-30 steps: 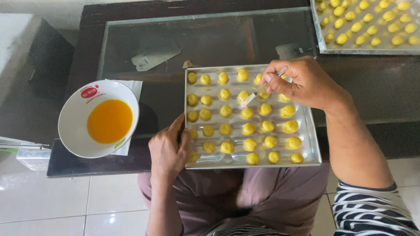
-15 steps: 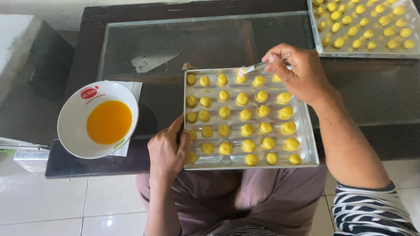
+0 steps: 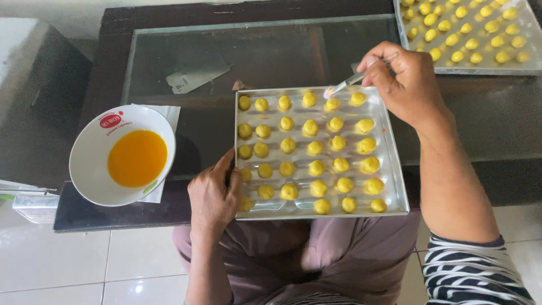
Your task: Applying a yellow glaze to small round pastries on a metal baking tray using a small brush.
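- A white bowl (image 3: 90, 164) of orange liquid is sitting at the left on the counter (image 3: 226, 34).
- The left hand (image 3: 213, 195) is gripping the near-left edge of the metal tray (image 3: 389, 169), fingers clamped together on its rim.
- The right hand (image 3: 403, 79) is pinching a small brush (image 3: 353, 80), fingers closed around the handle.
- The brush's tip is touching a far-row dough ball (image 3: 332, 104).

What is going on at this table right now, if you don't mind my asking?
A seated person is brushing small yellow dough balls on a metal tray. The right hand holds a small brush with its tip at the tray's far row, while the left hand grips the tray's near corner. A white bowl of orange liquid sits to the left, and a second tray lies farther back.
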